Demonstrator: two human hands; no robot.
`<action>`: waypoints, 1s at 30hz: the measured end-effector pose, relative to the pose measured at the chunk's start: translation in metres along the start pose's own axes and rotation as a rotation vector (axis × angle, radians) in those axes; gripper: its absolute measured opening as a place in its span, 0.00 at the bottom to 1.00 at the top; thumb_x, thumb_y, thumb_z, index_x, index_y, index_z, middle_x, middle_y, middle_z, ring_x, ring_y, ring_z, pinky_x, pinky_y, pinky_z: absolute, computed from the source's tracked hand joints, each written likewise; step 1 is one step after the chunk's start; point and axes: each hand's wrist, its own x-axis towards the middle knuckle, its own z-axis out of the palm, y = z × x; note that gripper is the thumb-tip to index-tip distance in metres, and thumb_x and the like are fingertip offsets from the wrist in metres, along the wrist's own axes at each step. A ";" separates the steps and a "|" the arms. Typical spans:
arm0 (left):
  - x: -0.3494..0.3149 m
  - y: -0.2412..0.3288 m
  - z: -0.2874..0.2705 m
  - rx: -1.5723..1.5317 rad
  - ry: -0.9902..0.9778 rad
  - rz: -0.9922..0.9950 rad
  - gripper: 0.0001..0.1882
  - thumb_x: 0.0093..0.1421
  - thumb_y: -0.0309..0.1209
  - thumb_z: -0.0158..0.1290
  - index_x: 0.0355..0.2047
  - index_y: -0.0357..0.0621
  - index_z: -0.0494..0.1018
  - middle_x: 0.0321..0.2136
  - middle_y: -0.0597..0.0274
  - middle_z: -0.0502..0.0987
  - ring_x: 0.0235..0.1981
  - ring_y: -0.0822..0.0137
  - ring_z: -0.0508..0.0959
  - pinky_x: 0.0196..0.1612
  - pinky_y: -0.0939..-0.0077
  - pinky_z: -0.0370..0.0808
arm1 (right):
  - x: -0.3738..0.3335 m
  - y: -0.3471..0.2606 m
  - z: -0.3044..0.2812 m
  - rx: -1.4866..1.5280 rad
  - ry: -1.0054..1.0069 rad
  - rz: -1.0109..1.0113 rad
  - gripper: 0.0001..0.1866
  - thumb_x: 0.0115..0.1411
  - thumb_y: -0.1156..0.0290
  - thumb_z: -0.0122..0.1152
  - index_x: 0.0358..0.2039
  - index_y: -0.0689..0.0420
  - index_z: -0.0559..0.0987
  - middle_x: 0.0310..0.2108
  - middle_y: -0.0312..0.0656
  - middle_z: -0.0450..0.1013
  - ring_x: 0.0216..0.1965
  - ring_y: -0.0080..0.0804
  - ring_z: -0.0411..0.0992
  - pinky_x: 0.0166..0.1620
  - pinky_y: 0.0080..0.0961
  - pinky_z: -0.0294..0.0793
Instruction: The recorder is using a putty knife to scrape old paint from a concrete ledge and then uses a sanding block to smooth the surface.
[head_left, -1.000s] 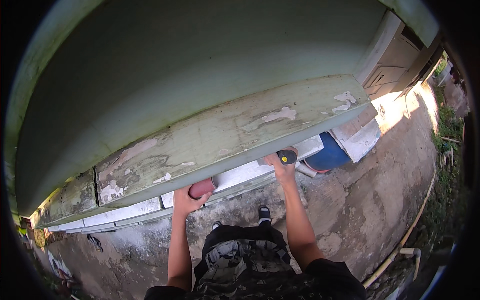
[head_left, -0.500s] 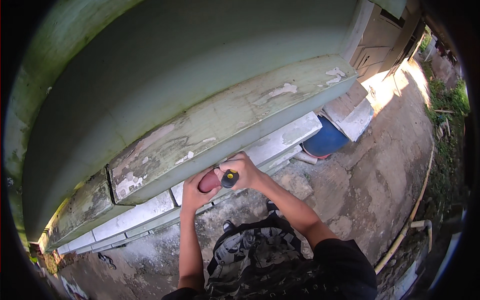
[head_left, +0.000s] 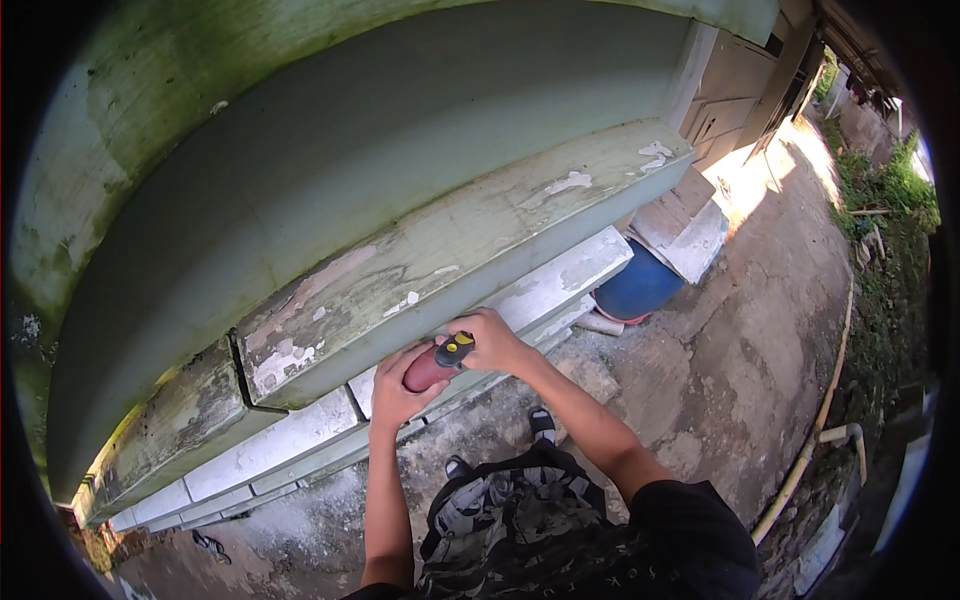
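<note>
The left hand (head_left: 398, 392) is wrapping its grip around a rounded red object (head_left: 424, 371), the fingers curled close over its lower end so that only the upper part of the red body is showing. The right hand (head_left: 492, 342) is closing its grip on a small black tool with a yellow patch (head_left: 455, 350), whose tip is touching the top of the red object. Both hands are meeting just below the edge of a weathered concrete ledge (head_left: 430, 270) with flaking green paint, and just in front of the white tiled strip (head_left: 560, 285) under it. What the red object is cannot be told. A blue barrel (head_left: 640, 287) is standing on the cracked concrete ground (head_left: 740, 380) well off to the right. The person's feet in sandals (head_left: 541, 421) are showing below the hands.
</note>
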 end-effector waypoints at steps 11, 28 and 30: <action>0.000 -0.002 -0.002 -0.012 0.017 0.054 0.30 0.41 0.35 0.68 0.48 0.43 0.79 0.47 0.52 0.81 0.48 0.51 0.80 0.54 0.60 0.74 | -0.014 -0.006 0.008 -0.089 -0.032 -0.062 0.18 0.57 0.68 0.67 0.17 0.59 0.68 0.17 0.46 0.68 0.22 0.51 0.71 0.26 0.40 0.68; -0.009 -0.033 0.006 -0.039 0.005 -0.054 0.21 0.51 0.32 0.60 0.45 0.37 0.78 0.41 0.45 0.81 0.44 0.44 0.79 0.50 0.60 0.74 | 0.017 -0.088 0.004 -0.133 -0.100 -0.107 0.14 0.48 0.74 0.71 0.25 0.57 0.71 0.30 0.43 0.72 0.32 0.49 0.73 0.34 0.38 0.72; -0.008 -0.034 0.009 -0.016 0.036 0.063 0.23 0.52 0.32 0.59 0.49 0.39 0.78 0.44 0.46 0.80 0.48 0.46 0.79 0.55 0.59 0.72 | 0.014 -0.090 0.012 -0.183 -0.072 -0.094 0.13 0.48 0.74 0.71 0.28 0.57 0.72 0.30 0.43 0.73 0.34 0.49 0.75 0.37 0.38 0.73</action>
